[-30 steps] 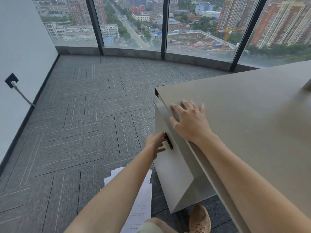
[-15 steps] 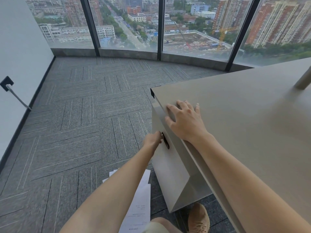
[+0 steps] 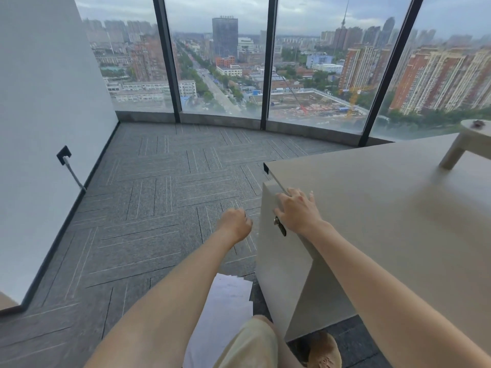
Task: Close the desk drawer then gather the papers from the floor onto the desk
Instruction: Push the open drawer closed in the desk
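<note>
The beige desk [image 3: 385, 208] fills the right side. Its drawer front [image 3: 276, 258], with a dark handle [image 3: 280, 226], sits flush under the desk edge. My right hand [image 3: 299, 211] lies flat, fingers spread, on the desk edge just above the handle. My left hand [image 3: 235, 225] hangs in the air left of the drawer, fingers loosely curled, holding nothing. White papers [image 3: 225, 309] lie on the grey carpet below, partly hidden by my left forearm and knee.
A small round stool-like stand [image 3: 467, 139] is on the desk's far right. A white wall [image 3: 47, 128] with a socket and cable [image 3: 65, 156] runs along the left. Floor-to-ceiling windows close the far side. My shoe [image 3: 325, 351] is near the desk base.
My left hand has come off the drawer handle and drawn back to the left. The head has lifted, showing more window. The right hand stays on the desk edge.
</note>
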Demonstrator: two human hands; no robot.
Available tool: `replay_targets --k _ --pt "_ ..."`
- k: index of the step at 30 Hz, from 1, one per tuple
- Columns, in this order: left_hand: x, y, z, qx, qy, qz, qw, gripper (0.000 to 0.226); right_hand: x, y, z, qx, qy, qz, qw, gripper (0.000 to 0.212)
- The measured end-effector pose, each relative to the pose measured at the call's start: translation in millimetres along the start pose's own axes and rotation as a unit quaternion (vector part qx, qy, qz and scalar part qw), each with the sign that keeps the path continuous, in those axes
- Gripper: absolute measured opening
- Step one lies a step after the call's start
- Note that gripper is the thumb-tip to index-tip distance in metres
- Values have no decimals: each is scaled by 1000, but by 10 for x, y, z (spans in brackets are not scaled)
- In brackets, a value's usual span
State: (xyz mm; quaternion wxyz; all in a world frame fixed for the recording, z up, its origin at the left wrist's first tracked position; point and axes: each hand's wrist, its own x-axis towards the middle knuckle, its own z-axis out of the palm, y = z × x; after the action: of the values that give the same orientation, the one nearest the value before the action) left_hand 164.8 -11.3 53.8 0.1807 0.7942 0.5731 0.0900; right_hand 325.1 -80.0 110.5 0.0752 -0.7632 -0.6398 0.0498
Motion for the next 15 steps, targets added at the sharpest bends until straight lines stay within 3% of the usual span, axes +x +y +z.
replay_targets --k 6,15 --pt "-703 -274 -538 -8 18 1 1000 26 -629 -465 -108 -3 -29 -20 999 48" --pt "-1578 -765 -804 -32 17 -52 998 29 -1273 -930 -118 47 -64 -33 996 55"
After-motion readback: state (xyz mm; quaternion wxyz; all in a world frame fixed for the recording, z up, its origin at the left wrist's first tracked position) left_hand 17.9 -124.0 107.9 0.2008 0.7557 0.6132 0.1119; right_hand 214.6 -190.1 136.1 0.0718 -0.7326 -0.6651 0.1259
